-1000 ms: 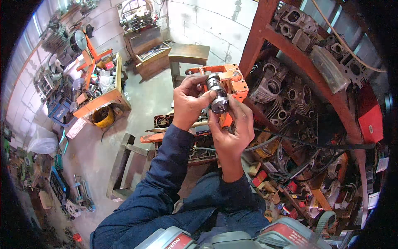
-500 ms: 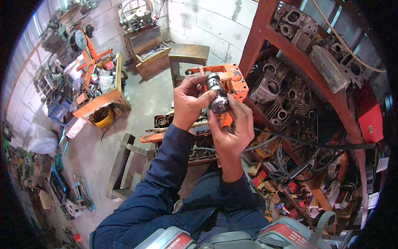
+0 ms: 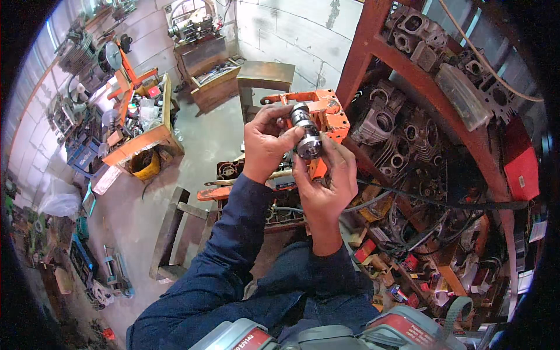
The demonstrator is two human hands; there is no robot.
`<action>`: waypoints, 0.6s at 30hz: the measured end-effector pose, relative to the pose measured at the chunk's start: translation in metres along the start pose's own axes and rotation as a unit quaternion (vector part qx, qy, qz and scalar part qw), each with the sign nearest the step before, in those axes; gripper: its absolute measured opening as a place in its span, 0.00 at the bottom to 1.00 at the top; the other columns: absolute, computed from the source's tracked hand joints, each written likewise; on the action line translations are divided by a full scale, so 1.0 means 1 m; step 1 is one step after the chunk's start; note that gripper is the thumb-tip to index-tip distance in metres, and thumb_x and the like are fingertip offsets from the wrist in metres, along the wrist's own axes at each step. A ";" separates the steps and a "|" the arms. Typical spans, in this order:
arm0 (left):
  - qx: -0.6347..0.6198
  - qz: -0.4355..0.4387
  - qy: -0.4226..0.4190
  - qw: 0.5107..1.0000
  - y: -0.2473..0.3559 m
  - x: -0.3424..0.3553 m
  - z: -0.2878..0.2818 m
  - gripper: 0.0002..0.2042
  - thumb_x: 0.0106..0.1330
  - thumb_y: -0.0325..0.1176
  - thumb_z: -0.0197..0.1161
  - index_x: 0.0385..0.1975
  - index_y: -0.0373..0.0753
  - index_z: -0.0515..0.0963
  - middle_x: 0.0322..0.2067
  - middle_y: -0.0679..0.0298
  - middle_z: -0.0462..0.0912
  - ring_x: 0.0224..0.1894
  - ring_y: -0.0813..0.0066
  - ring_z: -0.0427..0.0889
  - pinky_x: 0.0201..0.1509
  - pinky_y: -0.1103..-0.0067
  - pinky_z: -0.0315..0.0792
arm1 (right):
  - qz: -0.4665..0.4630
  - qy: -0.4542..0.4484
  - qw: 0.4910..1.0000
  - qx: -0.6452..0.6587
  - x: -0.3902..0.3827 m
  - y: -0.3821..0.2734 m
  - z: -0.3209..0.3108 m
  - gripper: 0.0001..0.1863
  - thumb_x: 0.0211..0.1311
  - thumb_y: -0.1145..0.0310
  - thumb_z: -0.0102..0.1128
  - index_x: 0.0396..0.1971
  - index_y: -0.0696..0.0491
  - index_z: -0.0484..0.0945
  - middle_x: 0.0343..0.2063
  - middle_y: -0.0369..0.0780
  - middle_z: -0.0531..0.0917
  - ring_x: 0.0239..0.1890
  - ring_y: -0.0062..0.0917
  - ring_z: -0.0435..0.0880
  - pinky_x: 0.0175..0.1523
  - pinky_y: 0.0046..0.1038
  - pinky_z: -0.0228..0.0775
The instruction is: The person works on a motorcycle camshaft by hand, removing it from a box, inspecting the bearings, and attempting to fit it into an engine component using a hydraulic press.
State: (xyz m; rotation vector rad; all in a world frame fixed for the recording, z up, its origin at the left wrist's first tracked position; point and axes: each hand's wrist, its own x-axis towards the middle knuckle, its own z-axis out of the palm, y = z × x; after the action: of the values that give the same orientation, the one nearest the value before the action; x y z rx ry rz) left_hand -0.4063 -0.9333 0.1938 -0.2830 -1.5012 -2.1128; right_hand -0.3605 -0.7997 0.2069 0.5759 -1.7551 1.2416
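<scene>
Between my two hands I hold a shiny metal camshaft (image 3: 304,129), its near end tipped toward me. My left hand (image 3: 266,140) is closed on its upper left side, thumb pressed along the shaft. The fingers and thumb of my right hand (image 3: 326,178) pinch its lower end. Right behind the camshaft stands an orange metal frame (image 3: 331,114) with bolt holes, partly hidden by my hands. Below my wrists, dark greasy engine parts (image 3: 230,170) lie on the bench, with an orange bar (image 3: 214,193) beside them.
On the right, a red-brown steel rack (image 3: 466,96) holds several engine castings (image 3: 417,32). Black hoses (image 3: 443,204) and small boxes crowd below it. A wooden bench (image 3: 140,146) with clutter stands at left, a wooden stool (image 3: 265,71) behind. A respirator mask (image 3: 326,334) shows at the lower edge.
</scene>
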 end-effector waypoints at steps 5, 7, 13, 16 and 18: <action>0.007 -0.004 0.000 1.000 0.002 0.000 0.000 0.20 0.52 0.25 0.74 0.46 0.29 0.80 0.46 0.62 0.79 0.45 0.78 0.80 0.50 0.81 0.75 | 0.002 0.000 1.000 -0.004 0.002 -0.003 -0.002 0.29 0.42 0.77 0.78 0.49 0.59 0.79 0.44 0.45 0.82 0.45 0.31 0.84 0.52 0.30 0.77; 0.001 -0.001 -0.002 1.000 0.003 0.000 0.000 0.20 0.52 0.26 0.74 0.46 0.29 0.80 0.46 0.62 0.79 0.44 0.78 0.80 0.50 0.81 0.75 | -0.003 0.003 1.000 -0.002 0.003 -0.004 -0.001 0.29 0.42 0.78 0.78 0.49 0.59 0.79 0.44 0.45 0.82 0.45 0.31 0.84 0.52 0.30 0.77; -0.011 0.005 -0.006 1.000 0.001 0.001 0.002 0.20 0.53 0.25 0.74 0.46 0.29 0.80 0.45 0.63 0.79 0.43 0.78 0.80 0.49 0.81 0.75 | 0.002 0.003 1.000 0.000 0.002 -0.002 -0.001 0.29 0.42 0.78 0.78 0.49 0.59 0.79 0.44 0.45 0.82 0.45 0.31 0.83 0.53 0.30 0.76; -0.012 0.012 -0.005 1.000 0.003 0.001 0.002 0.20 0.52 0.24 0.74 0.46 0.29 0.80 0.44 0.63 0.80 0.43 0.79 0.80 0.48 0.82 0.75 | 0.007 0.004 1.000 0.007 0.000 -0.002 0.000 0.29 0.43 0.78 0.78 0.50 0.59 0.79 0.45 0.45 0.82 0.45 0.32 0.83 0.53 0.30 0.76; -0.017 0.011 -0.004 1.000 0.003 0.000 0.001 0.20 0.52 0.23 0.73 0.46 0.29 0.80 0.44 0.63 0.80 0.42 0.80 0.80 0.48 0.83 0.75 | 0.013 0.003 1.000 0.016 -0.001 -0.002 0.001 0.29 0.43 0.78 0.78 0.50 0.59 0.78 0.45 0.45 0.81 0.46 0.32 0.83 0.53 0.30 0.76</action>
State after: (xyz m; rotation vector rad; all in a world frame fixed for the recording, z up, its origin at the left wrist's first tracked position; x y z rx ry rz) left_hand -0.4055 -0.9332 0.1965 -0.3181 -1.4621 -2.1239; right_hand -0.3593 -0.8014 0.2070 0.5682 -1.7453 1.2914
